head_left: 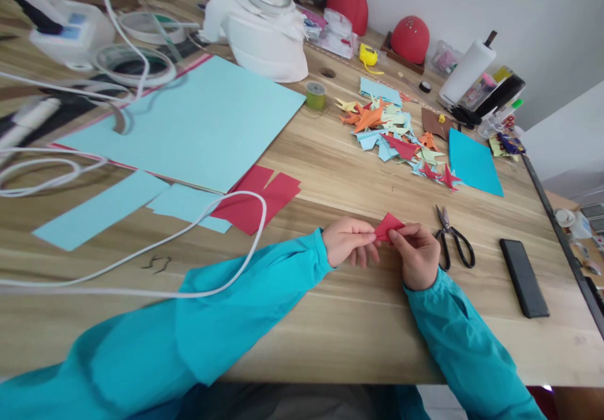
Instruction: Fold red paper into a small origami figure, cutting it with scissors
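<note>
A small piece of folded red paper (389,223) is held between my two hands, just above the wooden table. My left hand (350,241) pinches its left corner between thumb and fingers. On the other side, my right hand (418,251) grips its lower right edge, thumb on top. Black-handled scissors (448,234) lie just right of my right hand, blades pointing away. Farther back is a pile of folded paper cranes (372,118) in orange, red, yellow and light blue. Cut red paper pieces (264,199) rest to the left of my hands.
Large light-blue sheets (198,124) cover the left, beside a light-blue strip (101,209). A white cable (226,291) loops across my left sleeve. A black phone (523,278) lies at right, a blue paper square (474,162) behind it. A thread spool (315,95) stands mid-table.
</note>
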### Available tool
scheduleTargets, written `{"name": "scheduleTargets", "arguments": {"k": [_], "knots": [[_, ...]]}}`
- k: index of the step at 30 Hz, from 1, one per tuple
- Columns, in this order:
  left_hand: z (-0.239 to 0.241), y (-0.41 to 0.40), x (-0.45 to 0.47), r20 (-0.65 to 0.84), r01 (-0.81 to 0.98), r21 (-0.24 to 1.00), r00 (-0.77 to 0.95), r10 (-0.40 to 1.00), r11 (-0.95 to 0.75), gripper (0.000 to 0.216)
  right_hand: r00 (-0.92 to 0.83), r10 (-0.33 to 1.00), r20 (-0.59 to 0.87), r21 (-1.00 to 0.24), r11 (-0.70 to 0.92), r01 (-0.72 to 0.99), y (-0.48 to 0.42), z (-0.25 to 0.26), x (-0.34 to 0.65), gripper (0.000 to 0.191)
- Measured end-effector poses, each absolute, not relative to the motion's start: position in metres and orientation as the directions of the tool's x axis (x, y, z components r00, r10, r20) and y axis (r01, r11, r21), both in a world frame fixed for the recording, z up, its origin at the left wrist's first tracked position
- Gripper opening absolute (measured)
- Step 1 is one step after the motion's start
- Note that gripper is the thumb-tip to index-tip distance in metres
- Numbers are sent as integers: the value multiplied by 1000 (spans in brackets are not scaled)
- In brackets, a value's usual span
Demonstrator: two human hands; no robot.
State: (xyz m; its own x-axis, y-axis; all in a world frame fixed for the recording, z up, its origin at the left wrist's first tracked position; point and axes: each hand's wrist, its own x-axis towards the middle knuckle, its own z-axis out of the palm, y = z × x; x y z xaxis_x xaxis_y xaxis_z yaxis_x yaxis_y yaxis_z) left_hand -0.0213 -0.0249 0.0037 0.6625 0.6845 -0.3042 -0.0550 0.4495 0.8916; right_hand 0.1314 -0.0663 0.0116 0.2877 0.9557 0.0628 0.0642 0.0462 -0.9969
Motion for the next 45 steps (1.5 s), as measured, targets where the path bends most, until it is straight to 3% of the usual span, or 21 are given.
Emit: {"name": "scheduleTargets", "arguments": {"k": [8,16,23,30,45], "knots": [[15,-26,-25,-330,-105,871,599,729,480,26,287,953,94,-994,75,75,-65,7,134,21],[12,-30,-19,-266,34,953,578,772,302,22,229,968,107,-990,83,110,-68,11,130,19],[12,-32,-20,-260,72,961,567,781,268,18,223,968,114,-990,93,101,-68,9,132,19],[12,-32,-19,-251,94,966,574,779,242,30,212,971,109,-993,95,72,-68,9,132,16],[-2,-24,-23,-249,-30,921,722,646,388,24,244,962,123,-992,114,50,-66,10,134,16]]}}
